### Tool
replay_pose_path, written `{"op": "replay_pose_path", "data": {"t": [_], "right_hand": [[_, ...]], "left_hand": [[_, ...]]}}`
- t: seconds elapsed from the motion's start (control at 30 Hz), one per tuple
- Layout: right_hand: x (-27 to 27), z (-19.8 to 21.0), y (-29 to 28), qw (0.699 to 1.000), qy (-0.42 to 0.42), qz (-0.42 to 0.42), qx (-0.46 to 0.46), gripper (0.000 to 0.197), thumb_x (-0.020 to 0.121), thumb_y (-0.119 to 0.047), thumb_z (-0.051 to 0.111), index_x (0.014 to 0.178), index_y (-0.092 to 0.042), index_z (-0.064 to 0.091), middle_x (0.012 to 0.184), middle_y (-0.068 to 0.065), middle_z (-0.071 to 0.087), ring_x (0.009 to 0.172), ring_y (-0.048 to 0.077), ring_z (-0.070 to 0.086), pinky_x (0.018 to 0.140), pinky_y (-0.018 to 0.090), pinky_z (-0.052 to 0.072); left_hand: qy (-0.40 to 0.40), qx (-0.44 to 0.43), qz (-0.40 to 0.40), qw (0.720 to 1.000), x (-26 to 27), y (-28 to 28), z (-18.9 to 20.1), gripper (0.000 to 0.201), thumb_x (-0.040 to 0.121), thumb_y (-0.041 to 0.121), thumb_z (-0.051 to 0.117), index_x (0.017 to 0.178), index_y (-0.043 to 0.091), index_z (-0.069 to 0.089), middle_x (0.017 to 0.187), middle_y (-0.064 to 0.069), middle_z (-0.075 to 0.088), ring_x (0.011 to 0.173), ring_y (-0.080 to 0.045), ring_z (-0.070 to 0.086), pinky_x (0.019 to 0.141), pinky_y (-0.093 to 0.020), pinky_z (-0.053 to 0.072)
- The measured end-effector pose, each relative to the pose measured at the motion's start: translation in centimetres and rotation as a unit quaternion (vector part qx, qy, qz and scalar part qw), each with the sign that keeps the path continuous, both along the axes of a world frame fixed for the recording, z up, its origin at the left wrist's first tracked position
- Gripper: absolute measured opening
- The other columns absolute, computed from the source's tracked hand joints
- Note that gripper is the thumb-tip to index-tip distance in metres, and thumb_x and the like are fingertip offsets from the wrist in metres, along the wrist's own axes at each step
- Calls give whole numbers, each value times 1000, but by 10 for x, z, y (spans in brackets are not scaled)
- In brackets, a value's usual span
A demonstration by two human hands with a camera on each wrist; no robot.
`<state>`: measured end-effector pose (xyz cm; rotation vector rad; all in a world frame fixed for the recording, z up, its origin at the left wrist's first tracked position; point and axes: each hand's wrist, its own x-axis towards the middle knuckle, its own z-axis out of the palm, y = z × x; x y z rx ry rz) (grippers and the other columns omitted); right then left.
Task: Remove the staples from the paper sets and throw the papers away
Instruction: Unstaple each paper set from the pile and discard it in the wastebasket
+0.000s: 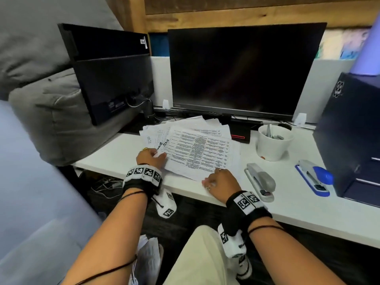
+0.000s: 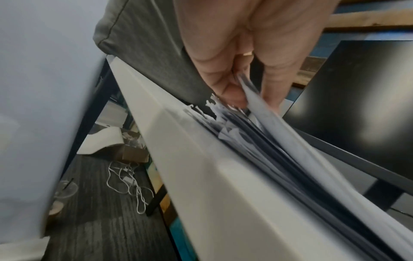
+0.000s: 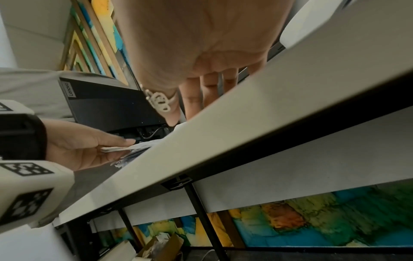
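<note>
Where the white desk (image 1: 287,210) meets the centre of the head view, a loose pile of printed papers (image 1: 197,149) lies fanned out, thin sheets with dense black text and slightly curled corners. Smooth and matte, the desk top runs as a pale slab across the lower right of both wrist views.

Left hand (image 1: 151,158), at centre left of the head view, pinches the near left corner of the pile; in the left wrist view its thumb and fingers (image 2: 225,74) are closed on the lifted edges of several sheets, which bow upward from the desk. Right hand (image 1: 223,185), just right of centre, rests at the near right corner of the papers with fingers only lightly bent; in the right wrist view they reach straight over the desk edge, so the hand is loosely spread, and whether it grasps a sheet cannot be told.

At right of the pile stands a round white cup (image 1: 272,144) holding grey metal pieces, too small to identify. Nearer the lower right lie a grey stapler (image 1: 261,182) and a blue and grey stapler (image 1: 314,176), both elongated. Behind the papers stands a dark, glossy monitor (image 1: 244,70).
</note>
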<state>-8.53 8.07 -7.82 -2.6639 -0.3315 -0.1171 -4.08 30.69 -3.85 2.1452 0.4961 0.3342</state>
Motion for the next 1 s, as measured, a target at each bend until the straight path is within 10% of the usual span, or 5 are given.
{"op": "replay_pose_path", "data": {"t": [0.37,0.67,0.8,1.0], "right_hand": [[-4,25,0,997,72,-16,-14,22,89,-23,53,101,-21,72,107,4,53,108,27,54,93,36,46],[21,59,-9,986,-51,-144,64,72,88,-33,63,145,-12,26,154,11,20,141,26,21,116,40,18],[22,62,-19,986,-44,-94,130,26,89,-32,62,108,-15,59,116,11,60,115,31,52,100,39,36],[-10,55,-13,978,-93,-32,186,7,85,-16,67,85,-10,64,80,10,67,80,29,60,74,37,48]], "left_hand": [[77,129,-79,985,-21,15,17,52,84,12,64,129,10,40,127,-14,55,117,-31,52,96,-33,39],[-32,156,-135,978,-71,43,25,50,87,-3,51,135,9,39,116,-20,59,110,-37,54,91,-35,41],[-68,135,-146,978,-80,56,22,54,85,-6,53,134,14,40,118,-17,59,111,-34,54,98,-36,41],[-82,300,-157,937,-88,51,27,90,74,25,76,146,25,20,137,-9,35,124,-29,37,103,-41,34]]}}
